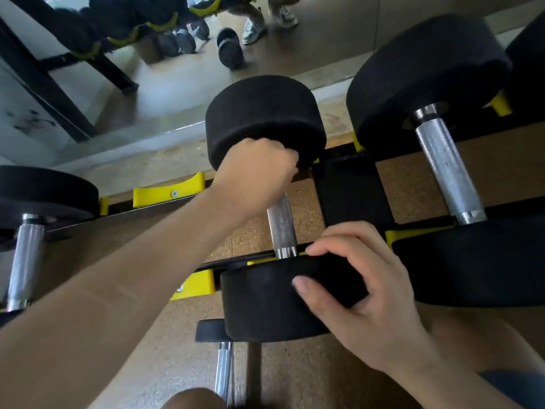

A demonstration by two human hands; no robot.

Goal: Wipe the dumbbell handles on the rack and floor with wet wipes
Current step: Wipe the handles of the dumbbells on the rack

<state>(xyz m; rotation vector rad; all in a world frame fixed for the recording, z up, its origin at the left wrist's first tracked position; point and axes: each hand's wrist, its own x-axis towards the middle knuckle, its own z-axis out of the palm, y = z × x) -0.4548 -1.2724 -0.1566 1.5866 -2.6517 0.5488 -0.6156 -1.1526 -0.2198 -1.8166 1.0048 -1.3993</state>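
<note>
A black dumbbell lies across the rack rails in the middle, its knurled steel handle [281,227] running away from me. My left hand [256,175] grips the far end of that handle, right against the far weight head [264,118]. No wipe shows in the fist. My right hand [358,293] holds the near weight head [271,299], thumb on its side and fingers curled over its top edge.
Another dumbbell [445,166] rests on the rack to the right and one [25,258] to the left. Yellow cradles [168,188] mark the rack's slots. A smaller dumbbell handle [223,370] shows on the lower tier. A mirror [165,60] stands behind the rack.
</note>
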